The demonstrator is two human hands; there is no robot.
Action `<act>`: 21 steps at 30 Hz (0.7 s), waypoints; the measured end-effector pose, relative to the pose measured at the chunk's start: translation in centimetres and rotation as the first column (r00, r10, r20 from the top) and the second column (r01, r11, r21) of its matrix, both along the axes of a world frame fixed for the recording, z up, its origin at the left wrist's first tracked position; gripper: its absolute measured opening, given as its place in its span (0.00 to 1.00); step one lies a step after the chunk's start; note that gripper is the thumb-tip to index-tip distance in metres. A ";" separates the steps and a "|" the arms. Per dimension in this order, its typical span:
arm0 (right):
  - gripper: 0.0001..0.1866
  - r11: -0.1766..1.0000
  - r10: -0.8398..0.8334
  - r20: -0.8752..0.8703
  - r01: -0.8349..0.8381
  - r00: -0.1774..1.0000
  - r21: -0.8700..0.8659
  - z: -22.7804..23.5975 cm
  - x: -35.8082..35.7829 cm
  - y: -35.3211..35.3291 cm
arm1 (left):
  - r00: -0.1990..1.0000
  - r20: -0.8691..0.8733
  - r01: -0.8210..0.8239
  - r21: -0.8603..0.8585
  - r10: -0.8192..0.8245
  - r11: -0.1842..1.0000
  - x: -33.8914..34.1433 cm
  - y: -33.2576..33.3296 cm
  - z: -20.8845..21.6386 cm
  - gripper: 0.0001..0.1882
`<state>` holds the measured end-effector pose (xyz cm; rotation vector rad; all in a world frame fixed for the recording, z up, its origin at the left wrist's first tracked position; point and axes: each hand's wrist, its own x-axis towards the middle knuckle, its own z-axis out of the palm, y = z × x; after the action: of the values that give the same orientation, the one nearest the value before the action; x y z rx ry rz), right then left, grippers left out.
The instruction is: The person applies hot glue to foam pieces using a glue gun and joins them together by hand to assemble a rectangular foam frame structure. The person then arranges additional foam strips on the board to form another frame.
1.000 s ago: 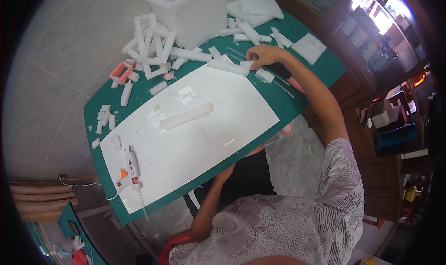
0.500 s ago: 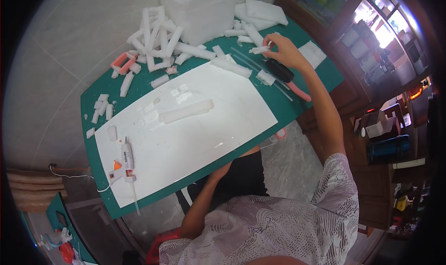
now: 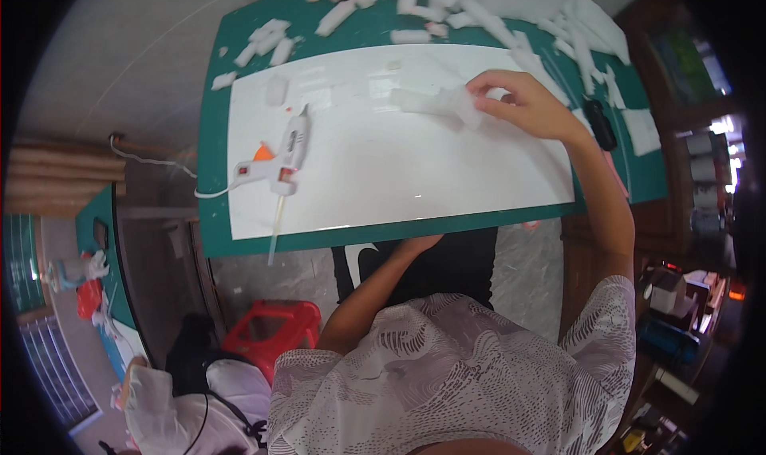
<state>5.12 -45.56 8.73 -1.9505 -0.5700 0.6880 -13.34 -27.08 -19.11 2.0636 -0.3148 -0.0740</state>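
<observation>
My right hand [image 3: 523, 104] is over the white board [image 3: 343, 192], thumb and fingers pinching a small white foam piece [image 3: 467, 108], blurred by motion. Just left of that piece lies a longer white foam strip [image 3: 415, 100], its right end partly covered; whether the two touch I cannot tell. My left hand [image 3: 421, 244] is low at my lap by the table's near edge, its fingers mostly hidden. A white hot glue gun [image 3: 291, 152] with an orange trigger rests on the board's left part, a clear glue stick [image 3: 277, 228] sticking out of its back.
White foam offcuts [image 3: 267, 40] lie along the far side of the green table [image 3: 211, 224]. A black-handled tool [image 3: 600, 124] is at the right. A cord [image 3: 215, 193] runs left from the glue gun. A red stool [image 3: 275, 327] and another person [image 3: 231, 391] are lower left.
My right hand has moved from the far right of the table to above the board, bringing the small foam piece towards the strip. The view has turned and shifted; my left hand stays low.
</observation>
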 end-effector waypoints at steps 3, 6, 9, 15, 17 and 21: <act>0.13 0.904 0.237 0.912 0.267 0.335 -0.333 -0.6 0.0 3.6 | 0.999 0.006 -0.035 -0.046 0.035 0.998 -0.4 1.5 0.0 0.15; 0.15 0.928 0.161 0.772 0.172 0.615 -0.331 0.1 0.8 4.4 | 0.997 0.038 -0.066 -0.090 0.069 0.994 -1.1 3.0 -1.5 0.14; 0.22 0.918 0.252 0.673 0.049 0.695 -0.394 -1.1 0.4 4.8 | 0.984 0.144 -0.101 -0.046 0.107 0.994 -1.9 4.1 -3.4 0.13; 0.26 0.920 0.149 0.694 0.159 0.704 -0.358 -3.1 0.4 6.8 | 0.974 0.146 -0.160 -0.089 0.171 0.983 -2.5 5.0 -3.6 0.13; 0.25 0.928 0.069 0.643 0.187 0.763 -0.321 -3.4 1.2 7.0 | 0.964 0.175 -0.188 -0.073 0.198 0.979 -2.7 5.3 -3.5 0.13; 0.21 0.900 0.067 0.615 0.218 0.786 -0.377 -3.7 1.9 7.0 | 0.966 0.158 -0.191 -0.091 0.203 0.977 -2.6 5.3 -2.9 0.13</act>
<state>7.03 -38.56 5.04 -2.6284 -0.7689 0.0872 -15.93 -21.77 -22.02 2.0193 -0.2094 0.2297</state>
